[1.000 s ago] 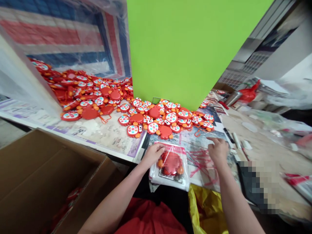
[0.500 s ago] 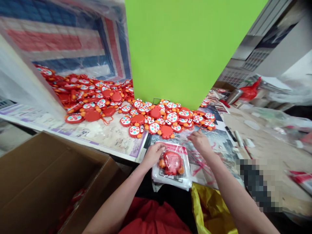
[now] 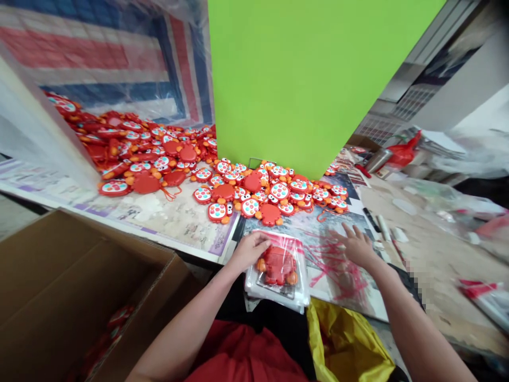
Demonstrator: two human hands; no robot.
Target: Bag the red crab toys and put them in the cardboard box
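Note:
My left hand [image 3: 249,250] pinches the upper left edge of a clear plastic bag [image 3: 300,260] on top of a stack of such bags. Inside the bag lies a red crab-shaped toy [image 3: 278,265] with orange claws, its plain back upward. My right hand [image 3: 357,245], fingers spread and nothing in it, is over the table to the right, near several thin pink plastic strips [image 3: 342,273]. Beyond the bags sits a heap of the same crab toys [image 3: 270,214], some showing white faces with coloured buttons.
A bright green panel [image 3: 314,79] stands behind the heap. More crab toys [image 3: 147,183] are piled at the left. An open cardboard box [image 3: 47,276] is at lower left, and a yellow bag [image 3: 350,345] hangs by the table edge. Pens [image 3: 384,228] lie on the right.
My right hand has moved right, away from the toy heap, and its fingers have spread apart. My left hand stays at the bag's edge.

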